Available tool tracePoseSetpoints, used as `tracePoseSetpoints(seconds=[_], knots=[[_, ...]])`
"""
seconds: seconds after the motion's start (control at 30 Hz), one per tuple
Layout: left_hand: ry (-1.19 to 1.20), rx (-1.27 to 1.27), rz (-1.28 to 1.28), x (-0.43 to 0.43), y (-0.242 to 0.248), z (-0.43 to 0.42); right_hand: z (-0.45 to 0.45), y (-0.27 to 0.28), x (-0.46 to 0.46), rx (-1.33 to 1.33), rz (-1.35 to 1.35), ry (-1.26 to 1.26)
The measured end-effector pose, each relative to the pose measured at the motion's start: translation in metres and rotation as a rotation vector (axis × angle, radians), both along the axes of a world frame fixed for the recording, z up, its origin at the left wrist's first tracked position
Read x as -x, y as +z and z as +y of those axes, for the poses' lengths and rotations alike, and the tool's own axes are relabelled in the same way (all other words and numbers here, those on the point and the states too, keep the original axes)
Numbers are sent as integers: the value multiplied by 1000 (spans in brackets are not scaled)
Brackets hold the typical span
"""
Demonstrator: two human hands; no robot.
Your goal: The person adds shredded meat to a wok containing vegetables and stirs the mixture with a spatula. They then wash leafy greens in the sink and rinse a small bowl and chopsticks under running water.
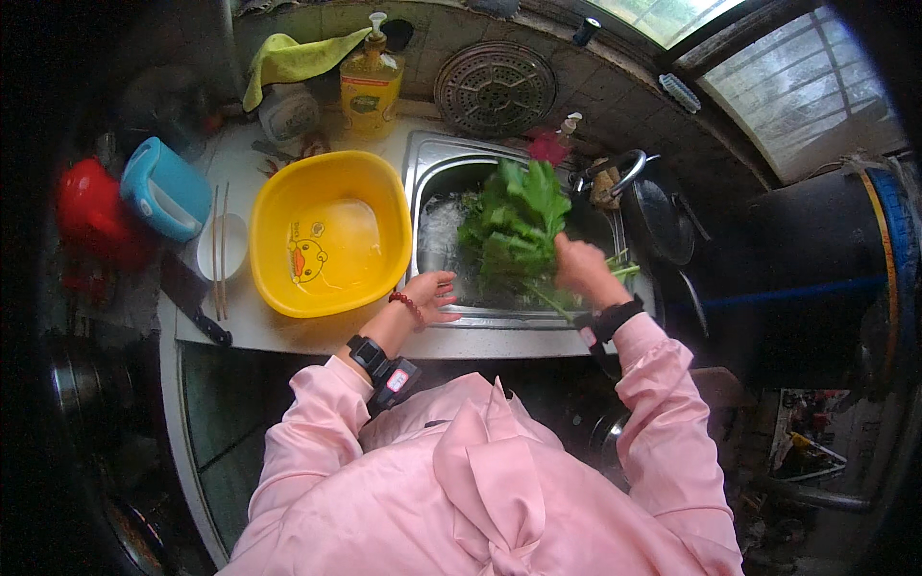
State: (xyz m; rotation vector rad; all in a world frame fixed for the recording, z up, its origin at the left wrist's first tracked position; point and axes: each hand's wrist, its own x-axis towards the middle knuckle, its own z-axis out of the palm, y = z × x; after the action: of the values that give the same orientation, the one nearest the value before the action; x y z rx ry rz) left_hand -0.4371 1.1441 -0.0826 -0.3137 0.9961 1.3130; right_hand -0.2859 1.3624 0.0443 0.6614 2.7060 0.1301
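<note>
My right hand [582, 270] is closed around a bunch of leafy greens [522, 216], its leaves over the stainless steel sink [461, 147] and its stems pointing to the right. More greens and water show in the sink beneath, partly hidden by the bunch. At the sink's front left rim, my left hand [433, 297] is empty with its fingers spread. A yellow plastic basin [328, 230] with a duck print stands on the counter left of the sink, close to my left hand.
Left of the basin are a white bowl [222, 248] with chopsticks across it, a cleaver [198, 309] and a blue plastic container [166, 191]. Behind stand a yellow soap bottle [371, 90] and a round perforated metal rack [495, 88]. The curved faucet [632, 173] rises at the sink's right.
</note>
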Motion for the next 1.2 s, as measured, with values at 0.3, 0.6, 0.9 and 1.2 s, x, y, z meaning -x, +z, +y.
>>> tracePoseSetpoints(seconds=[0.3, 0.6, 0.9, 1.2], knots=[[66, 9, -25, -2, 3, -10, 12, 14, -11, 30, 65, -47], [44, -28, -78, -21, 15, 0, 18, -49, -25, 296, 98, -336], [63, 19, -37, -6, 16, -26, 9, 23, -7, 151, 216, -184], [139, 13, -89, 2, 11, -55, -34, -1, -49, 161, -236, -1]])
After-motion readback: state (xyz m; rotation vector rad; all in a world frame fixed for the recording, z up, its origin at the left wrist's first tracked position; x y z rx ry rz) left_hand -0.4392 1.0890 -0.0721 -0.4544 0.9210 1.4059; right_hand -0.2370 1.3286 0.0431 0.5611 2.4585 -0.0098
